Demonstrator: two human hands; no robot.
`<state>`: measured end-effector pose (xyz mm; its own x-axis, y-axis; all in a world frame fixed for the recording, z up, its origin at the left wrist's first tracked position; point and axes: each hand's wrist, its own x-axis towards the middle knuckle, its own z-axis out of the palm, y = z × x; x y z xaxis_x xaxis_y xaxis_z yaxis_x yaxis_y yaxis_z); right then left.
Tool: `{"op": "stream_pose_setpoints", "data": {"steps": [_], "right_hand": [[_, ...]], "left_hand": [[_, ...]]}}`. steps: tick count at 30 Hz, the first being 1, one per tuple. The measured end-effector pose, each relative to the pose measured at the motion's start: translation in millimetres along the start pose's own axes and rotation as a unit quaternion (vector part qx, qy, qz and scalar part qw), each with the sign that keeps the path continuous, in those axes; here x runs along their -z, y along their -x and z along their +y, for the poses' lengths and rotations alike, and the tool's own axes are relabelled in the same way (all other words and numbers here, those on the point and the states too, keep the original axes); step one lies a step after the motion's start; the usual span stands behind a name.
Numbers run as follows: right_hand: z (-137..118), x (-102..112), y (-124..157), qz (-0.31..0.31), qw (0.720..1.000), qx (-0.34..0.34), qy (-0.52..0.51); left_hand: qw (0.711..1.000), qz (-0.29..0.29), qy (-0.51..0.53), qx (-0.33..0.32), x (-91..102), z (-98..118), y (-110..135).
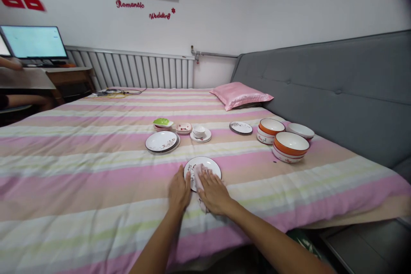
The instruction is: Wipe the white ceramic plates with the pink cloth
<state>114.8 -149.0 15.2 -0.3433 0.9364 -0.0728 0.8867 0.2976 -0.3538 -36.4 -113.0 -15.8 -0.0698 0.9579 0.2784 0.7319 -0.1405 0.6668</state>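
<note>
A round white plate [208, 162] with a dark rim and a dark floral pattern lies on the striped bedspread in front of me. Along its left edge, my left hand [180, 188] grips the rim, thumb on the upper side. My right hand [213, 190] presses a pale pink cloth [198, 172] against the middle of the plate, its fingers laid over the fabric. Part of the cloth hangs past the plate's near edge. Just beyond, to the left, sits a stack of dark-rimmed plates [161, 141].
Farther back stand a green leaf-shaped dish [162, 122], a pink dish [184, 128] and small white bowls [199, 130] on saucers. To the right are flat plates [241, 127] and stacked orange bowls [291, 144]. A pink pillow [240, 94] lies near the grey headboard [334, 81]. Another person sits at the left desk.
</note>
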Motion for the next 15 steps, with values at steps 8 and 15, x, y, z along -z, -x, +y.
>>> {"op": "stream_pose_setpoints", "data": {"steps": [8, 15], "right_hand": [[10.1, -7.8, -34.2, 0.056, 0.984, -0.168, -0.001], [25.8, -5.5, -62.1, 0.136, 0.974, -0.179, -0.018]], "left_hand": [[1.0, 0.01, -0.009, -0.014, 0.1, -0.2, 0.3], [0.998, 0.051, -0.041, -0.014, -1.9, 2.5, -1.3]]}}
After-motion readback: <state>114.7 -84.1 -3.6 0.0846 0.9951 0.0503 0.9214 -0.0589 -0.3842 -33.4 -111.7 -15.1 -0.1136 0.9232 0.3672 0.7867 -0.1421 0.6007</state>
